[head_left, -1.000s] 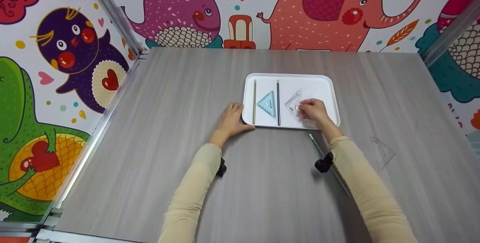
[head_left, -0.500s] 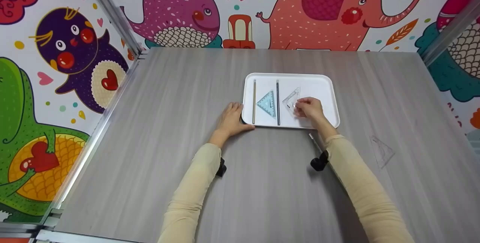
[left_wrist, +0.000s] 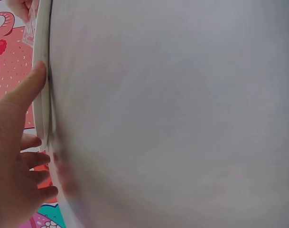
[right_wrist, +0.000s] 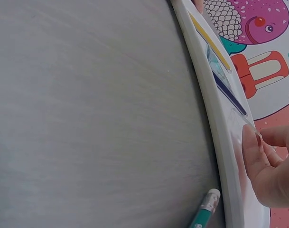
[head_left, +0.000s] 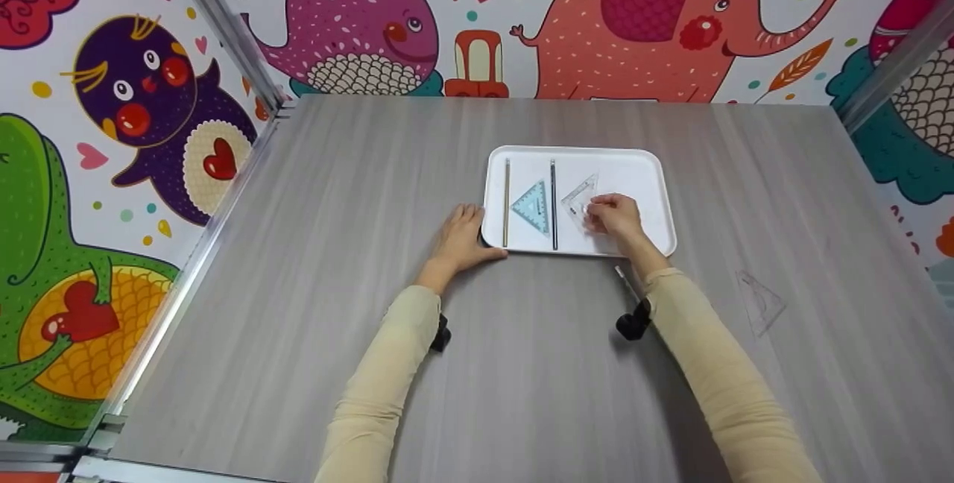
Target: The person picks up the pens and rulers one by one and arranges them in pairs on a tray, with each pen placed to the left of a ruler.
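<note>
A white tray (head_left: 618, 159) lies on the table. My left hand (head_left: 457, 238) rests at its near left corner, the thumb against the front wall and the relaxed fingers beside the left side. My right hand (head_left: 618, 218) pinches a clear set square (head_left: 577, 200) between thumb and fingers over the tray; the hand covers part of it. In the right wrist view the set square (right_wrist: 246, 121) looks tilted, its lower edge near the tray floor. Left of it in the tray lie a dark blue pencil (head_left: 554, 203), a blue-tinted set square (head_left: 532, 207) and a yellow pencil (head_left: 507, 203).
Another clear set square (head_left: 760, 302) lies on the table to the right. A green pencil (right_wrist: 203, 211) with a white eraser lies in front of the tray, partly under my right forearm. A wall with cartoon animals (head_left: 641, 28) stands behind the table (head_left: 335, 192).
My right hand has shifted slightly left with the clear set square, closer to the dark blue pencil, then stayed there. The left hand and tray have not moved.
</note>
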A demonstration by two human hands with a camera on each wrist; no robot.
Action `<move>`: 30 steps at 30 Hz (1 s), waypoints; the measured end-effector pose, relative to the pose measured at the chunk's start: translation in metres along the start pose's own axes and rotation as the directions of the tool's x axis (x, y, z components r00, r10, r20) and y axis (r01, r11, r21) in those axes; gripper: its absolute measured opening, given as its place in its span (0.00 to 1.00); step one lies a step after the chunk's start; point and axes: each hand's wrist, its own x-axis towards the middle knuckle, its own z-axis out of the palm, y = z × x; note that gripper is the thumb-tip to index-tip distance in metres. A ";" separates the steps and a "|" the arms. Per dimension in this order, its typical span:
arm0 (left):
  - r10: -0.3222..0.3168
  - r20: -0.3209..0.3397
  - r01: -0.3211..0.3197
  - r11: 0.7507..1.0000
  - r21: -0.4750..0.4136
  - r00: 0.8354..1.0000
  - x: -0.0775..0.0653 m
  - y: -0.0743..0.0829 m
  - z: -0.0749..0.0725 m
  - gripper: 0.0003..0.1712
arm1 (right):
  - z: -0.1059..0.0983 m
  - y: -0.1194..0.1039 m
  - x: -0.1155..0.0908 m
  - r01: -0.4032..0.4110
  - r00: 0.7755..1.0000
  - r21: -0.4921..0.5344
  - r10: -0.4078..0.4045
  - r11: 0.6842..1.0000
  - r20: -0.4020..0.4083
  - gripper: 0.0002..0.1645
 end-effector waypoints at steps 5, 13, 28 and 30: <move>0.009 -0.009 -0.009 1.000 0.018 1.000 0.000 0.000 0.001 0.53 | 0.001 0.001 0.000 -0.002 1.000 -0.009 0.002 1.000 -0.001 0.17; 0.010 -0.007 -0.010 1.000 0.006 1.000 0.001 0.000 0.001 0.53 | -0.002 0.002 0.000 -0.004 1.000 -0.040 0.003 0.999 -0.017 0.23; 0.003 -0.004 -0.003 1.000 0.010 1.000 0.000 0.000 0.000 0.53 | -0.011 0.000 -0.006 0.029 1.000 -0.075 -0.029 0.997 0.000 0.23; 0.007 -0.008 -0.007 1.000 0.013 1.000 0.000 0.000 0.000 0.53 | -0.013 -0.001 -0.006 0.028 1.000 -0.082 -0.028 0.996 -0.003 0.23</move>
